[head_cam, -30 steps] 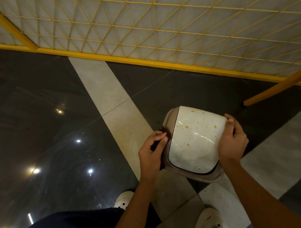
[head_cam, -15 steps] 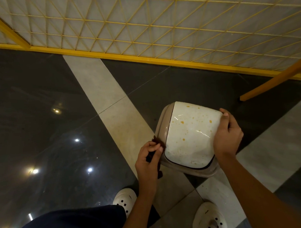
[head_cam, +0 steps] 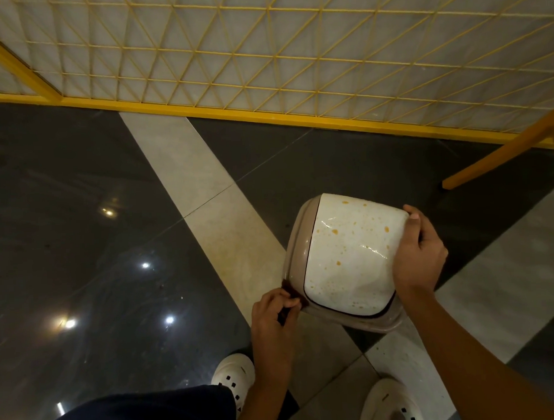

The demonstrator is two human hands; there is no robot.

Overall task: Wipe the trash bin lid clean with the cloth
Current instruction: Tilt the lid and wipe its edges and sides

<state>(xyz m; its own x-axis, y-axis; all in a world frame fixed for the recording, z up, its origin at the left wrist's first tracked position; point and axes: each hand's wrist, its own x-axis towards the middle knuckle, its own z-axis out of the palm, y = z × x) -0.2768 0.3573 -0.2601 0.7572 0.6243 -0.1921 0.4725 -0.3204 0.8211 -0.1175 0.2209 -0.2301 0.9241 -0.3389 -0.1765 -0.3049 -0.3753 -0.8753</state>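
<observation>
The trash bin lid [head_cam: 349,254] is a white swing flap in a beige frame, spotted with orange-brown stains and wet streaks. It is held up above the floor, tilted toward me. My right hand [head_cam: 418,255] grips its right edge, thumb on the white flap. My left hand [head_cam: 273,316] pinches a small dark brown cloth [head_cam: 292,294] against the lid's lower left corner; most of the cloth is hidden by my fingers.
A glossy dark floor [head_cam: 98,247] with pale stone strips lies below. A yellow lattice screen [head_cam: 279,52] stands along the far side. A yellow wooden leg [head_cam: 500,155] slants in at right. My white shoes [head_cam: 232,373] are under the lid.
My left hand with the cloth has slid down along the lid's left edge toward its lower corner. My right hand keeps its hold on the right edge.
</observation>
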